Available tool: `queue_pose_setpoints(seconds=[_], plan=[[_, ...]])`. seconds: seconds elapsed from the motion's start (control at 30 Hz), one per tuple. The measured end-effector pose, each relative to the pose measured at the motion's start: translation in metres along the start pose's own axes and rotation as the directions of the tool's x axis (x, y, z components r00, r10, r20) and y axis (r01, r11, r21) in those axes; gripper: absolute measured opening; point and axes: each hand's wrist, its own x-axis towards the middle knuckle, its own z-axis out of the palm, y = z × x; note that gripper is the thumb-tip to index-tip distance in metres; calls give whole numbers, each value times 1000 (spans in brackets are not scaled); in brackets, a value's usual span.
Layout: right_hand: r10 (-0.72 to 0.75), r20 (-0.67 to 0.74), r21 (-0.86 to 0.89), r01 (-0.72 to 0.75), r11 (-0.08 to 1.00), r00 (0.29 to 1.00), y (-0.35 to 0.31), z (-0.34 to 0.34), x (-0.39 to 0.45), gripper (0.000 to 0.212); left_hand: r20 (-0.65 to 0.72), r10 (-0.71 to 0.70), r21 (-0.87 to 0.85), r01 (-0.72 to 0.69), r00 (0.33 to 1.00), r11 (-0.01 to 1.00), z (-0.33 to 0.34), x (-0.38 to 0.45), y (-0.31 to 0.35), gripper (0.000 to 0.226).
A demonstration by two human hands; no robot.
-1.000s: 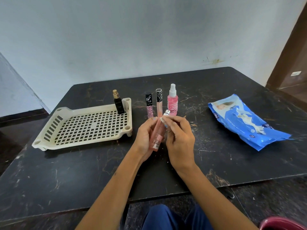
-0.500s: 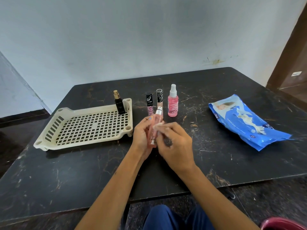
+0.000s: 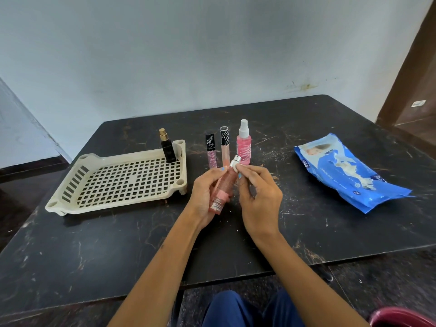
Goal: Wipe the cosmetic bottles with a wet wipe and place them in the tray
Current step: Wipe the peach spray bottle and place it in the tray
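My left hand grips a slim pink spray bottle with a silver top, held tilted over the table's middle. My right hand pinches a small white wet wipe against the bottle's neck, just under the silver top. A cream perforated tray lies to the left, and a black bottle with a gold cap stands in its far right corner. Behind my hands stand two lip gloss tubes and a pink spray bottle with a white cap.
A blue wet wipe pack lies on the right side of the black marbled table. A wall runs close behind the table's far edge. A maroon object sits at the bottom right, below the table's near edge.
My right hand slid the wipe down the bottle's body and has come back up to its neck. The bottle tilts slightly differently in my left hand.
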Motion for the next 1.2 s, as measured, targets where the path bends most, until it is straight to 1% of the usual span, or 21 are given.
queue_pose_setpoints(seconds=[0.07, 0.17, 0.27, 0.43, 0.5, 0.57, 0.63, 0.7, 0.73, 0.8, 0.9, 0.93, 1.0, 1.07, 1.1, 1.17, 1.2], plan=[[-4, -5, -15, 4, 1000, 1000, 0, 0, 1, 21, -8, 14, 22, -14, 1000, 1000, 0, 0, 0, 23], [-28, 28, -12, 28, 1000, 999, 0, 0, 0, 21, -44, 22, -28, -23, 999, 999, -2, 1, -1, 21], [-66, 54, -15, 66, 998, 996, -2, 1, -3, 21, -30, -6, -59, 4, 1000, 998, -4, 1, 0, 18], [-40, -6, -75, 39, 996, 999, 1, -2, 1, 24, 32, -47, 71, 44, 998, 996, 0, -5, 4, 21], [-25, -31, -91, 22, 996, 999, 2, -3, 2, 25, 52, -72, 85, 67, 996, 994, 1, -7, 6, 28], [-7, -49, -94, 2, 996, 999, 2, -3, 3, 26, 61, -96, 85, 91, 993, 992, 1, -7, 7, 31], [8, -65, -92, -14, 996, 998, 3, -3, 4, 26, 76, -105, 93, 98, 992, 991, 1, -7, 8, 30], [14, -63, -92, -20, 996, 998, 3, -3, 4, 27, 64, -93, 94, 87, 994, 992, 1, -5, 6, 23], [13, -55, -88, -18, 996, 998, 3, -4, 4, 26, 48, -78, 89, 73, 996, 993, 1, -4, 4, 19], [3, -24, -67, -4, 998, 1000, 2, -2, 2, 25, 13, -36, 68, 35, 999, 997, -1, 0, 0, 22], [-21, 47, -59, 24, 998, 999, -1, 1, -3, 26, -32, -13, -27, 12, 999, 1000, -3, 5, -3, 25], [-53, 72, -69, 58, 996, 996, -2, 1, -4, 26, -51, -21, -64, 18, 998, 998, -4, 7, -3, 26], [-164, 132, -77, 175, 981, 977, -4, 2, -7, 23, -79, -51, -106, 43, 996, 993, -4, 8, -3, 34], [-262, 192, -41, 275, 961, 946, -7, 3, -11, 20, -107, -58, -119, 45, 993, 992, -4, 8, -3, 40], [-285, 211, -21, 296, 955, 935, -7, 4, -12, 20, -123, -44, -124, 29, 991, 992, -4, 9, -3, 39], [-273, 212, -5, 281, 960, 938, -6, 5, -13, 19, -144, -33, -147, 11, 989, 989, -5, 9, -4, 35], [-248, 195, -11, 255, 967, 949, -5, 5, -12, 20, -125, -33, -153, 13, 992, 988, -6, 9, -4, 36]])
